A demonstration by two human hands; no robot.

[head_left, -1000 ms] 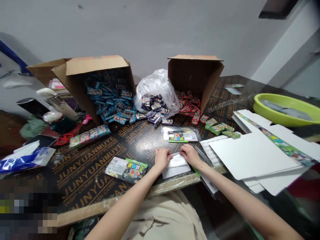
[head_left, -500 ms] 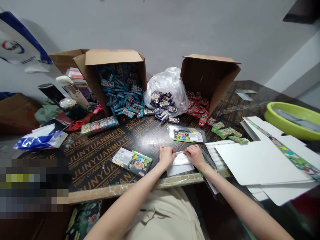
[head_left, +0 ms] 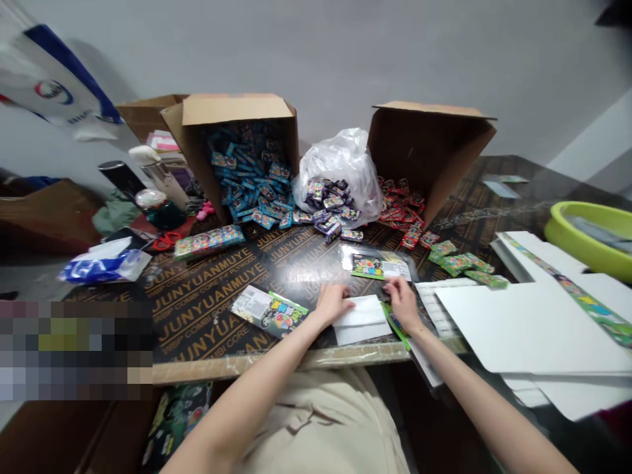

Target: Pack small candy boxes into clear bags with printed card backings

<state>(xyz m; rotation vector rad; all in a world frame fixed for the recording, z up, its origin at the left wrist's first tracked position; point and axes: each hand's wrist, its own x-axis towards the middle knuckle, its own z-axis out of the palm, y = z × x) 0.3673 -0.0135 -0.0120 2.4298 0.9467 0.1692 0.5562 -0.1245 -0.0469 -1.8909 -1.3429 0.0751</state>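
A white folded card (head_left: 363, 318) lies on the dark printed table top (head_left: 207, 296) near the front edge. My left hand (head_left: 332, 301) rests on the card's left top corner with its fingers pressed down on it. My right hand (head_left: 402, 299) sits at the card's right top corner, fingers curled and pinching at the edge. Just beyond the hands lies a clear packet with a colourful card (head_left: 378, 266). Left of my left hand lies another printed packet (head_left: 269, 311).
At the back, a tipped carton of blue packets (head_left: 247, 171), a white bag of purple packets (head_left: 336, 191) and a tipped carton of red packets (head_left: 419, 164). Green packets (head_left: 459, 262) and white card sheets (head_left: 533, 322) lie right. A green basin (head_left: 592, 237) stands far right.
The camera has swung left, so everything sits further right in view. My hands have spread slightly apart along the card's top edge, and the card now lies flatter.
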